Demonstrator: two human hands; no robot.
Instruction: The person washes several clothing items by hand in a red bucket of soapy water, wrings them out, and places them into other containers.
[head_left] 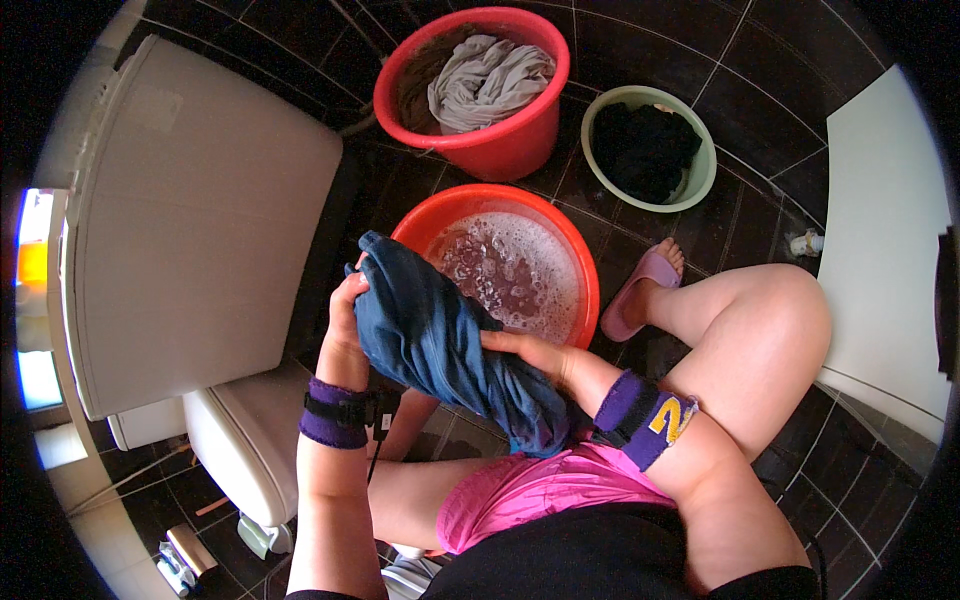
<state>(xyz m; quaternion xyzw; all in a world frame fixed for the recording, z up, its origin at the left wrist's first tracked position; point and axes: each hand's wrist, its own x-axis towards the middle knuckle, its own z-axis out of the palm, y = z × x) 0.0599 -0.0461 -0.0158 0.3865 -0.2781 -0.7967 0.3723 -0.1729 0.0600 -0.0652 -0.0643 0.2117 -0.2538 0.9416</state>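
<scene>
A blue cloth garment [425,335], bunched and creased, stretches between my hands above my lap and the near edge of the basin. My left hand [348,305] grips its upper left end, with the fingers partly hidden behind the cloth. Lower down on the right, my right hand [535,352] clasps the garment, its fingertips tucked out of sight behind the fabric. Just beyond the cloth stands a red basin [585,270] of foamy, soapy water [510,265]. The garment's upper part overlaps the basin's near left rim.
A red bucket [520,135] with grey and brown cloth stands at the far side. Beside it, a pale green basin [708,175] holds dark cloth [645,150]. A white toilet [235,450] is on the left, a white panel [890,240] on the right. Dark tiles cover the floor.
</scene>
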